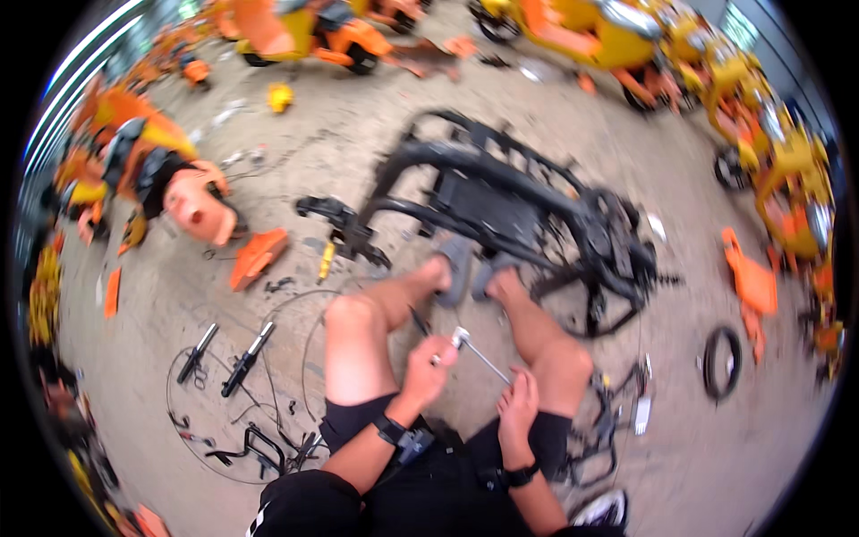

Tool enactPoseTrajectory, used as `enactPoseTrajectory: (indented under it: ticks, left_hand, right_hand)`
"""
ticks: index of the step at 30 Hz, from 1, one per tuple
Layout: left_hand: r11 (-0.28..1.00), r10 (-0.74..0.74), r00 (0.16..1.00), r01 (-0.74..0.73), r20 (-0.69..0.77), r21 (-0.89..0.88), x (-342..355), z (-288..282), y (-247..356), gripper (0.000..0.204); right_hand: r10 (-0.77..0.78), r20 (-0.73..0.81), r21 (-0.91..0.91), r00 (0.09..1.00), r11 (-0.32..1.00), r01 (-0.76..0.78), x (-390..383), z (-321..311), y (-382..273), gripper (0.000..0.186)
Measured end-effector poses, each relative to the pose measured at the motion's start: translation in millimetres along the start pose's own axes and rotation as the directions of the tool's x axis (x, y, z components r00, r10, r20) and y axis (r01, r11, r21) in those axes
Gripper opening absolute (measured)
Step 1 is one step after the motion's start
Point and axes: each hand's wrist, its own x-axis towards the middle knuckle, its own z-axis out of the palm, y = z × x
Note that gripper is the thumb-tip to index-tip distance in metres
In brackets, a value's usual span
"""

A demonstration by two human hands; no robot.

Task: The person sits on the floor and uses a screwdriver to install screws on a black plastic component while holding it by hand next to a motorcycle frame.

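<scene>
My left hand [428,371] is closed between my knees, in front of the shins. From its fingers juts a slim dark part [419,319], too blurred to name. Right by its fingertips is the pale, blocky end of a thin metal rod [488,362]. The rod slants down to the right into my right hand [517,403], whose fingers pinch its lower end. Whether the left fingers also touch the pale end I cannot tell. Beyond my feet a black scooter frame [488,210] lies on the floor.
Shock absorbers [248,358], cables and a black bracket [259,447] lie at left. Orange panels [259,258] and a yellow shock absorber [327,260] lie farther off. At right are a black tyre [721,362] and an orange panel [752,279]. Yellow-orange scooters [582,31] stand around.
</scene>
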Motion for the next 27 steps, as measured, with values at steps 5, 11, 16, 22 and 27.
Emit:
enactPoseTrajectory:
  ticks: [5, 11, 16, 22, 27]
  left_hand:
    - [0.969, -0.245, 0.968, 0.242, -0.061, -0.055, -17.7, 3.1, -40.4, 0.045]
    - [0.854, -0.444, 0.893, 0.447, 0.076, -0.266, -22.5, -17.8, -52.7, 0.059]
    - [0.895, -0.399, 0.914, 0.405, 0.069, -0.186, -17.9, -17.0, -48.3, 0.056]
    - [0.922, -0.362, 0.924, 0.374, 0.123, -0.098, -12.0, -5.5, -51.1, 0.053]
    - [0.899, -0.427, 0.900, 0.433, 0.086, -0.069, -10.9, -4.2, -39.7, 0.053]
  right_hand:
    - [-0.138, 0.056, -0.133, 0.989, 0.981, 0.144, 13.4, -6.0, 17.6, 0.017]
    - [-0.014, 0.068, -0.186, 0.998, 0.982, 0.027, 37.9, -13.7, 55.5, 0.018]
    - [0.008, 0.017, -0.155, 1.000, 0.988, -0.006, 51.0, -32.6, 65.3, 0.018]
    - [-0.028, -0.014, -0.186, 0.999, 0.982, 0.025, 55.3, -47.6, 76.5, 0.018]
    - [0.046, 0.005, -0.080, 0.999, 0.996, -0.046, 28.4, -23.6, 37.1, 0.018]
